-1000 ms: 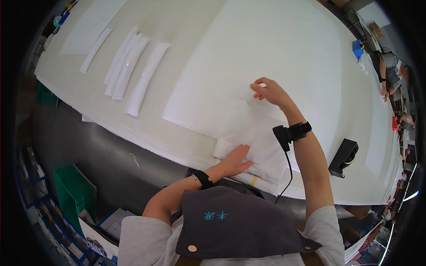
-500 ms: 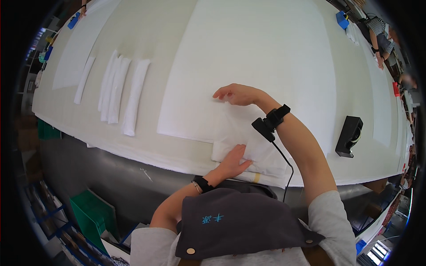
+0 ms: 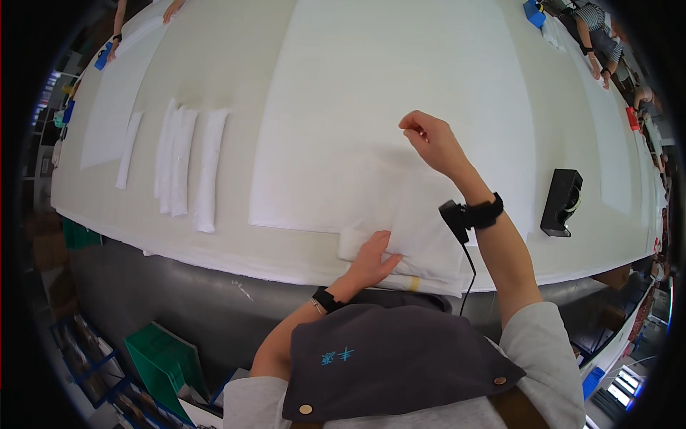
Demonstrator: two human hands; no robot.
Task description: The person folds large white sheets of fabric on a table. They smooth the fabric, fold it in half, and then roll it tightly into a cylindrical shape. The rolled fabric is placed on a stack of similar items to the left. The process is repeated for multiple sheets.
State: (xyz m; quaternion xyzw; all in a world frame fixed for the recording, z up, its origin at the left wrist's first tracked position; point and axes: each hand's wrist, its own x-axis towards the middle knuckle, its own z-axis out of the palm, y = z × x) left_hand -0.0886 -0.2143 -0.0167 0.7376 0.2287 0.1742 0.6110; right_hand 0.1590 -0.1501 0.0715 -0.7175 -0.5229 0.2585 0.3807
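Our left grip point(image 3: 368, 262), thumb apart, rests on the folded white cloth point(image 3: 429, 261), at six o'clock from our curled right grip point(image 3: 434, 143), whose hold we cannot tell; uneven pressing may crease the cloth.

From the remote feed I note a broad table point(image 3: 239, 179) under a pale cover, dark grey floor point(image 3: 186, 279) along its near edge, blue-framed shelving point(image 3: 89, 357) and a green bin point(image 3: 163, 361) lower left, bright panes point(image 3: 625, 387) lower right.

The upper edge crops the broad white sheet point(image 3: 386, 64) and, at left, a co-worker's arms point(image 3: 120, 20).
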